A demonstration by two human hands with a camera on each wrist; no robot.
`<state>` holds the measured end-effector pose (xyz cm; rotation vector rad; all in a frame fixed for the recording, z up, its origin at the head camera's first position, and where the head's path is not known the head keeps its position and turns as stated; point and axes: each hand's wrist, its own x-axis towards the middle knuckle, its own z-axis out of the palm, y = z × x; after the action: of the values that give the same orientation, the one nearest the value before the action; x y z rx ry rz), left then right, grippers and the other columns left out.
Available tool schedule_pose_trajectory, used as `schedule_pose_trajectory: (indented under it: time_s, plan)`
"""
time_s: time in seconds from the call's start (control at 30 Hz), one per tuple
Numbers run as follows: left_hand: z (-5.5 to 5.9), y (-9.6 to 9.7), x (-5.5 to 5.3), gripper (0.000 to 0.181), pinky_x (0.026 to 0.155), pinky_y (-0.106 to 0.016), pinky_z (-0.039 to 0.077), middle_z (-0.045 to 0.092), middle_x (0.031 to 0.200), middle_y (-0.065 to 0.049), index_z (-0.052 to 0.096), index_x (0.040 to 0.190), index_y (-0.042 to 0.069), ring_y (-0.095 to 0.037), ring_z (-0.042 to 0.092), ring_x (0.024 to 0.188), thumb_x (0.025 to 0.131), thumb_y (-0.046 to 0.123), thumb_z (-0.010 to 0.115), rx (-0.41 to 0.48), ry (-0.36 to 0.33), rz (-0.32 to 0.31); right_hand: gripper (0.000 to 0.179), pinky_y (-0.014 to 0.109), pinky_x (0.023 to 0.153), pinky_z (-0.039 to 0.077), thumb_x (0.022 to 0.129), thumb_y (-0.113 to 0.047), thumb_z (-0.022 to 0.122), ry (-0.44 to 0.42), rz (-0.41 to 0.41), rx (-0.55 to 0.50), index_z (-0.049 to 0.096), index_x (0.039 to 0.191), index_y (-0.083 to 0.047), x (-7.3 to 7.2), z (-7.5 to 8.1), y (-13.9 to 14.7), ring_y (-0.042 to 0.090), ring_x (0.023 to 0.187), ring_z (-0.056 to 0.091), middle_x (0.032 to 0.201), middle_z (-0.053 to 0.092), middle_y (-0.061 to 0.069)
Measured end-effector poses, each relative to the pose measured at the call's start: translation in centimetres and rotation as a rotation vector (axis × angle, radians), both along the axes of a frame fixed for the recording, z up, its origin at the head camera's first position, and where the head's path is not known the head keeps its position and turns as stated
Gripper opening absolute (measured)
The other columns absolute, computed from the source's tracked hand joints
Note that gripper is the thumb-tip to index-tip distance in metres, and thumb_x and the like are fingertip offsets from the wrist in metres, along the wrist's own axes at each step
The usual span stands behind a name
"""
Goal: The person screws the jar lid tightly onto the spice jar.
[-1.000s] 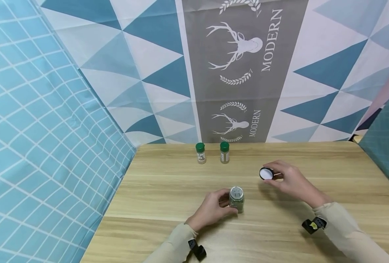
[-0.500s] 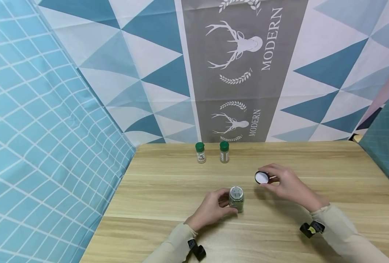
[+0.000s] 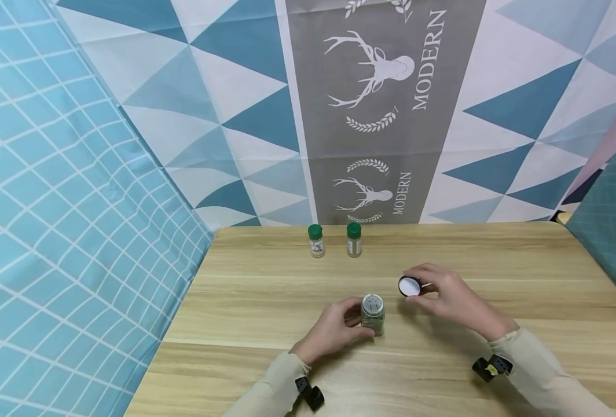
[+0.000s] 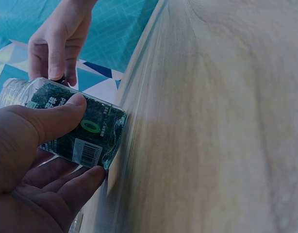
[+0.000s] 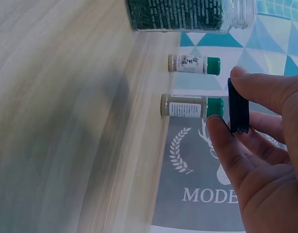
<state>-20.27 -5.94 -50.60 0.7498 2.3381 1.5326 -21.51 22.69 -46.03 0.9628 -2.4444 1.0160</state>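
Our left hand [image 3: 334,327] grips the jar [image 3: 373,321] from its left side, upright on the surface [image 3: 235,324], probably to steady it while leaving its perforated top uncovered. Further right, our right hand [image 3: 451,295] pinches the cap [image 3: 409,286] by its rim, apart from the jar, likely so the white inside goes untouched. Counting left to right, we have two green-topped bottles [image 3: 316,242] at the back, presumably clear of our hands, one jar and one cap.
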Motion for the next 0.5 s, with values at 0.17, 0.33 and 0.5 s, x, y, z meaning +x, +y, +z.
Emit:
schedule_pose_trajectory:
  time_s: [0.17, 0.33, 0.5]
  plan:
    - [0.1, 0.0, -0.1, 0.059, 0.1, -0.02, 0.054, 0.066, 0.138, -0.009, 0.061, 0.138, 0.008, -0.015, 0.065, 0.125, 0.085, 0.017, 0.086, -0.011, -0.01, -0.003, 0.048, 0.023, 0.078, 0.063, 0.076, -0.001, 0.089, -0.024, -0.019, 0.032, 0.071, 0.12, 0.002, 0.2, -0.2, -0.2, 0.019, 0.092, 0.073, 0.112, 0.071, 0.011]
    - [0.1, 0.1, -0.1, 0.059, 0.1, -0.019, 0.053, 0.066, 0.137, -0.009, 0.062, 0.138, 0.008, -0.014, 0.064, 0.125, 0.085, 0.017, 0.086, -0.007, -0.002, -0.006, 0.047, 0.024, 0.079, 0.063, 0.077, -0.003, 0.089, -0.033, -0.022, 0.047, 0.071, 0.121, 0.002, 0.6, -0.2, -0.5, 0.02, 0.094, 0.073, 0.113, 0.071, 0.012]
    - [-0.1, 0.0, -0.1, 0.058, 0.1, -0.021, 0.054, 0.067, 0.136, -0.009, 0.062, 0.137, 0.007, -0.016, 0.065, 0.125, 0.085, 0.016, 0.086, 0.001, 0.015, -0.008, 0.046, 0.024, 0.079, 0.063, 0.077, -0.001, 0.088, -0.04, -0.002, 0.03, 0.071, 0.12, 0.001, 1.0, 0.2, -1.1, 0.02, 0.094, 0.073, 0.113, 0.071, 0.01]
